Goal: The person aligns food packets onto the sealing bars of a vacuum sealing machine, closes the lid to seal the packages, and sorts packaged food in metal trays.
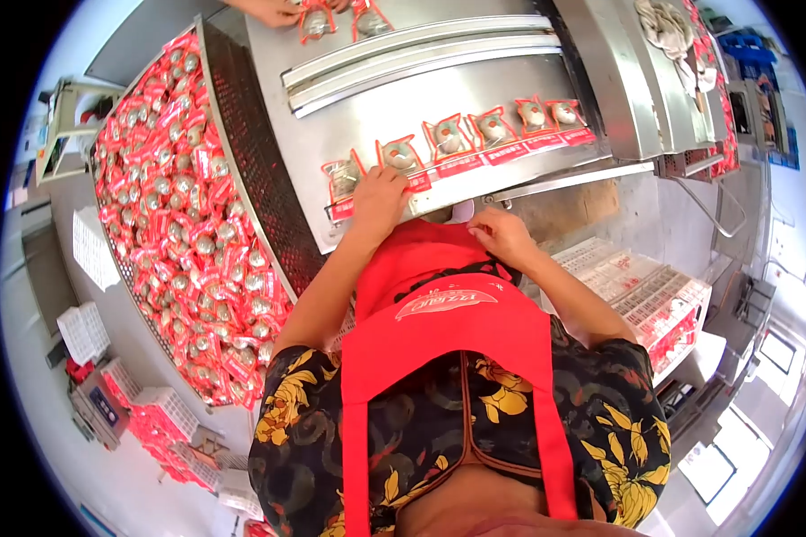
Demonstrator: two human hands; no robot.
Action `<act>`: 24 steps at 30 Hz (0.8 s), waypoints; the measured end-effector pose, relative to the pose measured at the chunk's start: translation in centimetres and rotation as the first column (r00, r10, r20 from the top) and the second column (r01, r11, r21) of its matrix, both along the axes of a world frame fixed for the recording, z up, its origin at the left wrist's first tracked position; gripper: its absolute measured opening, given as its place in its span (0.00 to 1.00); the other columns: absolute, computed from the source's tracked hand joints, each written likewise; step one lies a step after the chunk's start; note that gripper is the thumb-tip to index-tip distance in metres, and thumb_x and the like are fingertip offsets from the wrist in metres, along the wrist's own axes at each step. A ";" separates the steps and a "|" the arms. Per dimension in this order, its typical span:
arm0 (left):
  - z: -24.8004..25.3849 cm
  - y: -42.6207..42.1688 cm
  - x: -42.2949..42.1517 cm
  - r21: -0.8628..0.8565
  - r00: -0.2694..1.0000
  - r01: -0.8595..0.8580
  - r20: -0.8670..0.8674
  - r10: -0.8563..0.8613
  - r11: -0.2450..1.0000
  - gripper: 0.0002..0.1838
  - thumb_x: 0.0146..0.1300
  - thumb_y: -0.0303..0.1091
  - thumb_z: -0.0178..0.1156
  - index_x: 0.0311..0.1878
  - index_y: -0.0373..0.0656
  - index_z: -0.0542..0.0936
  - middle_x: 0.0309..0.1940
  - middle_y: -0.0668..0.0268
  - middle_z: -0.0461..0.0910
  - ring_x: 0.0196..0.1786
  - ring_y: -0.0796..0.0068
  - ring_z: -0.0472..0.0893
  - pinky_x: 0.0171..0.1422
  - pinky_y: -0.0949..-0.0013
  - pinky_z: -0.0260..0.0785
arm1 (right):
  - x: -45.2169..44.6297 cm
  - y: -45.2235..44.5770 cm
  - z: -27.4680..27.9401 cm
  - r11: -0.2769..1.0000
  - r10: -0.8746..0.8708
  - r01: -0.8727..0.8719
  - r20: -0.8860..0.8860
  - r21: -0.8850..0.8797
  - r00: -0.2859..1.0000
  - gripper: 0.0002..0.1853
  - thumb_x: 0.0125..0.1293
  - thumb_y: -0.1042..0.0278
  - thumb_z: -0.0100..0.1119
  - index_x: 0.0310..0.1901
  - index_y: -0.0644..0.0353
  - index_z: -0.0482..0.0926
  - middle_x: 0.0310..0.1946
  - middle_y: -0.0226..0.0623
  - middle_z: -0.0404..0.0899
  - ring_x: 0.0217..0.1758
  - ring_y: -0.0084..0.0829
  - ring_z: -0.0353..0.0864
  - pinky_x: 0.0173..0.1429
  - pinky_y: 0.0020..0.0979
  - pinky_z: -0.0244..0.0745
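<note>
A row of several clear, red-edged packets [448, 136], each holding a round, egg-like item, lies along the front edge of a steel sealing-machine bed [367, 121]. My left hand [381, 199] has its fingers curled on the lower red edge of the second packet [399, 156] from the left. The leftmost packet [341, 177] lies beside that hand. Just below the machine's edge, my right hand [501, 234] is closed in a pinch in front of my red apron [461, 300]. Whatever its fingertips hold is hidden.
A large perforated crate [208, 80] full of similar packets stands at left. Metal sealing bars [421, 61] cross the machine bed. Beyond them, another person's hand [273, 11] handles packets. White crates [640, 286] stand at right, and a cloth [664, 31] lies on the machine.
</note>
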State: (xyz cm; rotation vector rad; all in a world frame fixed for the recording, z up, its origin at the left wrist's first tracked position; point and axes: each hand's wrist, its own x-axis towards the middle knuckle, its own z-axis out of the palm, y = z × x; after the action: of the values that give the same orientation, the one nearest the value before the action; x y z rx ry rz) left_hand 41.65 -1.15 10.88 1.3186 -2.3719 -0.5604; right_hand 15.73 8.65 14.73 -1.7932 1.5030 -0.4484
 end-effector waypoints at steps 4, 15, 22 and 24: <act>2.3 -0.7 -4.2 -0.031 0.982 0.110 -0.151 -0.114 0.993 0.21 0.47 0.36 0.74 0.45 0.45 0.81 0.42 0.63 0.78 0.48 0.59 0.77 0.48 0.58 0.73 | -2.1 1.9 0.5 0.981 -0.140 0.143 -0.028 0.130 0.990 0.06 0.62 0.66 0.64 0.40 0.56 0.84 0.35 0.42 0.83 0.38 0.46 0.82 0.42 0.40 0.76; 0.3 -0.8 -9.8 -0.106 0.987 0.160 0.004 -0.161 0.981 0.11 0.52 0.30 0.66 0.41 0.44 0.81 0.39 0.63 0.78 0.46 0.60 0.78 0.46 0.60 0.75 | -12.0 5.0 1.1 0.939 -0.315 0.317 -0.033 0.131 0.948 0.07 0.62 0.67 0.65 0.40 0.56 0.85 0.34 0.41 0.83 0.33 0.40 0.83 0.39 0.38 0.77; 1.8 -0.9 -20.3 -0.151 0.991 0.108 -0.066 -0.119 0.983 0.16 0.53 0.34 0.70 0.44 0.42 0.79 0.42 0.61 0.77 0.47 0.58 0.77 0.49 0.59 0.73 | -20.4 6.0 1.7 0.945 -0.312 0.305 0.041 0.121 0.949 0.07 0.62 0.67 0.65 0.41 0.57 0.85 0.34 0.41 0.83 0.34 0.40 0.83 0.39 0.37 0.77; -1.8 -1.5 -20.9 -0.176 0.994 0.110 0.017 -0.109 0.978 0.13 0.54 0.31 0.67 0.43 0.42 0.79 0.41 0.60 0.78 0.47 0.57 0.78 0.50 0.59 0.73 | -23.5 6.4 1.2 0.954 -0.299 0.298 0.032 0.045 0.954 0.07 0.63 0.70 0.66 0.41 0.60 0.85 0.33 0.41 0.84 0.31 0.34 0.82 0.38 0.31 0.76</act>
State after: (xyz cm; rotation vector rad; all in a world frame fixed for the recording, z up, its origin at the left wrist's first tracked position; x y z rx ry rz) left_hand 20.76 -2.65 9.13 1.1211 -2.4485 -0.3657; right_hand -7.76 15.01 15.94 -1.5217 1.7516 -0.5927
